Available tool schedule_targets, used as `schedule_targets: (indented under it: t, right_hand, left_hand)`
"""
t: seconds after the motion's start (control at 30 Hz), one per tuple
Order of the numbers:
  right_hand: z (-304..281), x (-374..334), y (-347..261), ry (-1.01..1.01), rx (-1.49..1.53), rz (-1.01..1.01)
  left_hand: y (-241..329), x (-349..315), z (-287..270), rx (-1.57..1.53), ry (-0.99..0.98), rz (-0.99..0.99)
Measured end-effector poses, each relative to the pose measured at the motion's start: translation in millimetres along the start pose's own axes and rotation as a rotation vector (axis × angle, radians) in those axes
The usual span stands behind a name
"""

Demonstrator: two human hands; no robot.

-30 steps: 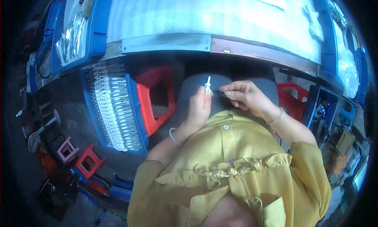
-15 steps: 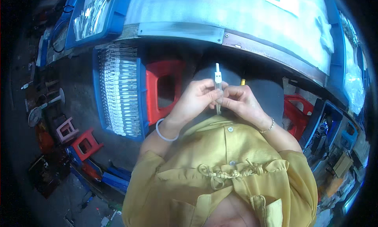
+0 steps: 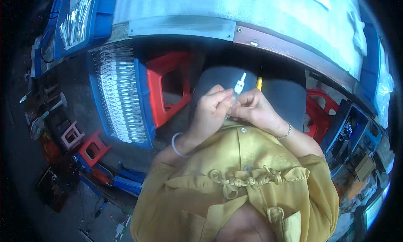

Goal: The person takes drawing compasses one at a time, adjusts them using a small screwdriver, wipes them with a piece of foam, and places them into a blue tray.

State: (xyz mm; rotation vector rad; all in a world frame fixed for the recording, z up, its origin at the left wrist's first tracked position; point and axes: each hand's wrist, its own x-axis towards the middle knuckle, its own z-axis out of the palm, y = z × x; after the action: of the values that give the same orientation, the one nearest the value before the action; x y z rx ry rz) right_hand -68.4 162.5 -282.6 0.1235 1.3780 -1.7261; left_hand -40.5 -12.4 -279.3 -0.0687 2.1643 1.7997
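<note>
In front of my stomach, a slim white plastic piece (image 3: 239,86) with two dark dots and a narrow tip sticks up between my fingers. Its lower part looks clear or greyish and is mostly covered. My left hand (image 3: 213,109) pinches it from the left, fingers closed. From the other side my right hand (image 3: 257,111) meets it, thumb and fingers pressed together at its lower part. Both hands touch each other there. Just beyond my right hand, a yellow stick-like thing (image 3: 259,83) rests by my dark-clad thighs.
A blue crate (image 3: 144,103) on my left holds rows of white-ended parts with thin stems. Beside it stands a red stool (image 3: 157,90). The workbench edge (image 3: 180,26) runs across ahead. Another blue bin (image 3: 97,21) holds metal pieces; a red stool (image 3: 319,111) stands right.
The white piece has tilted to the right and now sits lower in my fingers. My left hand has closed further around it. The whole view has shifted slightly.
</note>
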Motion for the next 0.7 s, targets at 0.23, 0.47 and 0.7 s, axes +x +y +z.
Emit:
schedule_targets:
  t: [0.23,0.47,0.7]
  right_hand:
    - [6,-1,-9,-0.069,0.076,0.093]
    - [9,-3,-9,-0.071,0.044,0.102]
    - [13,-4,-8,-0.084,0.030,0.101]
  left_hand:
    - [6,-5,-10,0.045,-0.055,0.004]
    - [3,-10,-17,0.089,-0.103,0.016]
    - [4,-14,-21,0.072,-0.120,-0.008]
